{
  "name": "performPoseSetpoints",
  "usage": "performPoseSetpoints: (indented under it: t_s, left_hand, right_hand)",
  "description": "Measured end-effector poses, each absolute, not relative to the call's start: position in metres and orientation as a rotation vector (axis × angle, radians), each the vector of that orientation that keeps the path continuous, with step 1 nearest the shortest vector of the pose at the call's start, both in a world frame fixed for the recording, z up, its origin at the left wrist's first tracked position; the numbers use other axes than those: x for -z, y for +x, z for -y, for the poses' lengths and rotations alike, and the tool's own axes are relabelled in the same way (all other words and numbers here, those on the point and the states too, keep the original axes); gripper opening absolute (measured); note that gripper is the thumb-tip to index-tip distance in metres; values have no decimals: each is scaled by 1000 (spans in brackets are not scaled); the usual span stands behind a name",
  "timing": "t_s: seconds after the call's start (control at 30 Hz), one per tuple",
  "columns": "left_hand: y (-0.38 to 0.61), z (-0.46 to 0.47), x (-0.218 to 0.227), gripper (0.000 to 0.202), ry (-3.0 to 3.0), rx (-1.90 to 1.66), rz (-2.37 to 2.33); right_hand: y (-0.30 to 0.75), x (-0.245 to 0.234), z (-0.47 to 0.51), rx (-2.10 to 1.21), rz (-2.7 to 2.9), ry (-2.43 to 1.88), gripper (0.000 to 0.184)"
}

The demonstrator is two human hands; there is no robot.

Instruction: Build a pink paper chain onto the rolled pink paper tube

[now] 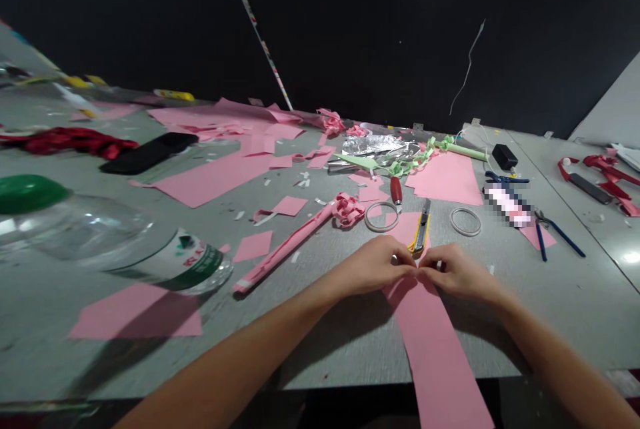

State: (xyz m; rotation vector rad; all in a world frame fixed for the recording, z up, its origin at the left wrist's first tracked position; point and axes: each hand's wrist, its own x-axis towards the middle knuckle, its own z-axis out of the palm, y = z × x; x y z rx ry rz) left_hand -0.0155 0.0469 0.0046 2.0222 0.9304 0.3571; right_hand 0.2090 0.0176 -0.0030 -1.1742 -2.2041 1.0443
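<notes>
A long pink paper strip (435,349) runs from the table's near edge up to both hands. My left hand (377,265) and my right hand (453,270) meet at its far end, fingers pinched together on the paper. Just beyond the fingertips lies a yellow utility knife (421,232). Two tape rings (383,217) (465,221) lie either side of the knife. A rolled pink paper stem with a curled flower head (320,225) lies to the left.
A clear plastic bottle with a green cap (100,235) lies on its side at the left. Pink paper sheets (210,179) and scraps cover the grey table (320,349). A black phone (150,152), blue-handled pliers (553,232), a red-handled tool (396,190), foil (375,145) and a green paper chain (415,159) lie further back.
</notes>
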Motion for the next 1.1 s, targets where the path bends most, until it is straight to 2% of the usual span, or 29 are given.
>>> performPoseSetpoints:
  t_s: [0.33, 1.1]
  left_hand:
    - [-17, -47, -7, 24, 2262, -433, -833]
    - [-15, -46, -4, 14, 2091, -404, -998]
  right_hand:
    - [213, 3, -21, -1010, 2172, -1158, 20]
    - [209, 0, -16, -1046, 2150, -1187, 14]
